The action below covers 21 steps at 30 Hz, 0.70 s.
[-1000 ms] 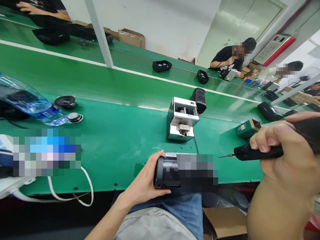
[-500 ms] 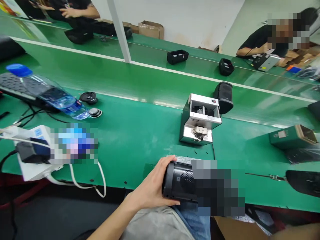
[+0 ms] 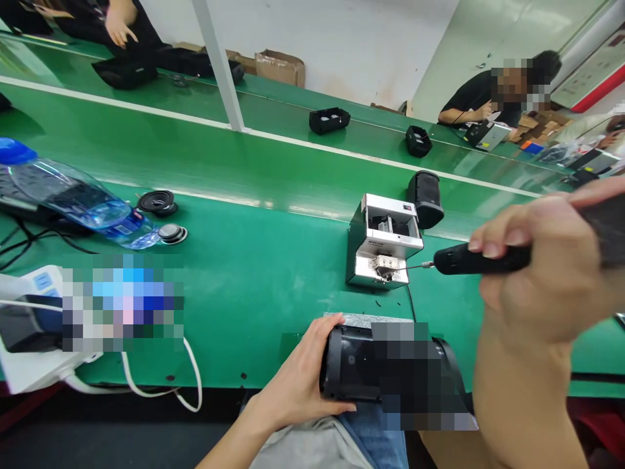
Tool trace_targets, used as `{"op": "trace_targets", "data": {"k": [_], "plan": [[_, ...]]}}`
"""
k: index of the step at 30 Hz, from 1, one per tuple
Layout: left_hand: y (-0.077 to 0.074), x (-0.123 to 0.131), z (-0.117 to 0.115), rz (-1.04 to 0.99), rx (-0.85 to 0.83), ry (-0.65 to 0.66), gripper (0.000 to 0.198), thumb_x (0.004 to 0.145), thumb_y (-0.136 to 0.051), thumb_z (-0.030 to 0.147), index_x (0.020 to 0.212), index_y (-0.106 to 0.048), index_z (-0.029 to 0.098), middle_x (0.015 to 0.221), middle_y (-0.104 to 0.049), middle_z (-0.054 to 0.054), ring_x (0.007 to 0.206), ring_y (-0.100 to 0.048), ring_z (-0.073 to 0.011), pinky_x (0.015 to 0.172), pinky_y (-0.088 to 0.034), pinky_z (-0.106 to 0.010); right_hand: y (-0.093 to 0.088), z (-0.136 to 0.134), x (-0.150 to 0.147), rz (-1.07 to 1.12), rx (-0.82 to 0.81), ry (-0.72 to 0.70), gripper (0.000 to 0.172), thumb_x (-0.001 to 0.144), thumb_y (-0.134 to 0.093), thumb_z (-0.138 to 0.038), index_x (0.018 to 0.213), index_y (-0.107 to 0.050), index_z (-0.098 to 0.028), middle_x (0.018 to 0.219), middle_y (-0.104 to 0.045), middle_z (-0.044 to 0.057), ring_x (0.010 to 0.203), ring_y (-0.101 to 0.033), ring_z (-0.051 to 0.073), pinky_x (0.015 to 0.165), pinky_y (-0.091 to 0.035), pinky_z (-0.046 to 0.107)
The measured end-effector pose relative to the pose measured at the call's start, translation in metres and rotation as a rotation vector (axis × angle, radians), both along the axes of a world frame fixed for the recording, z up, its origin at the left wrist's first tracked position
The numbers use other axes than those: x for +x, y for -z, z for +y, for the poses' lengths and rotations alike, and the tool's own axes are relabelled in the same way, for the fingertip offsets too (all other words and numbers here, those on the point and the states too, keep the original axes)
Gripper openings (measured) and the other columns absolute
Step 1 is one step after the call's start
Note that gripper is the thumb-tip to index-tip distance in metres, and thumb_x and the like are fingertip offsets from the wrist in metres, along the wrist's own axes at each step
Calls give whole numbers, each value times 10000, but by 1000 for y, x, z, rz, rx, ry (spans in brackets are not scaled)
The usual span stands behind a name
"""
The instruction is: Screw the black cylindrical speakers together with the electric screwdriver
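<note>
My left hand [image 3: 305,374] wraps round the left end of a black speaker [image 3: 361,365], which lies on its side at the bench's front edge, over my lap. Pixel blocks hide much of its right half. My right hand [image 3: 541,260] is closed on a black electric screwdriver [image 3: 481,260] held roughly level. Its thin bit points left, with the tip at the metal block on the front of a silver and black screw feeder [image 3: 385,241]. I cannot make out a screw on the tip.
Behind the feeder stands another black speaker [image 3: 426,198]. On the left are a water bottle [image 3: 92,202], a loose speaker driver [image 3: 157,202] and a white power strip [image 3: 39,352] with cables. Co-workers sit across the green bench [image 3: 244,280], with black housings [image 3: 329,120] before them.
My right hand has come into view from the right, bringing the screwdriver up and left from the bench to the screw feeder. The left hand keeps its hold; the view has shifted slightly.
</note>
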<state>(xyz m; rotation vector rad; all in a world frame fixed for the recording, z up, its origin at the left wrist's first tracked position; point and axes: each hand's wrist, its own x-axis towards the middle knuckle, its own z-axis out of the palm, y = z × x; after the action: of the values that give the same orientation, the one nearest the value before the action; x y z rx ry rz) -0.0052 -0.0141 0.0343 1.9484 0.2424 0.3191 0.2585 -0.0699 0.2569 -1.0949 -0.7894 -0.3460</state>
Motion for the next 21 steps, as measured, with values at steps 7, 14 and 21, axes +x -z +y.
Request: {"op": "trace_targets", "data": {"k": [7,14,21], "plan": [[2,1,-1,2,-7,-3,1419,757,-1108,353,1795,-141,395,1794,-409,-202,1686,-436,-499,1367,-429,-747,10,16,-1,-30,-126,-62,161,802,-762,-134,911,-680,-221,577,-555,-74,422,-529,176,442,-492,350],[-1,3,0,-10,-32,17,1366,764,-1094,358,1792,-193,359,1783,-431,-209,1689,-430,-504,1373,-422,-752,-6,11,-9,-78,-29,7,157,746,-695,-139,864,-668,-238,579,-499,-86,431,-476,177,385,-409,345],[0,3,-1,-16,-7,10,1411,753,-1110,350,1787,-150,401,1788,-440,-187,1694,-434,-487,1379,-415,-746,1,23,-3,-55,-98,16,151,750,-725,-157,874,-658,-213,593,-526,-82,403,-519,178,393,-437,343]]}}
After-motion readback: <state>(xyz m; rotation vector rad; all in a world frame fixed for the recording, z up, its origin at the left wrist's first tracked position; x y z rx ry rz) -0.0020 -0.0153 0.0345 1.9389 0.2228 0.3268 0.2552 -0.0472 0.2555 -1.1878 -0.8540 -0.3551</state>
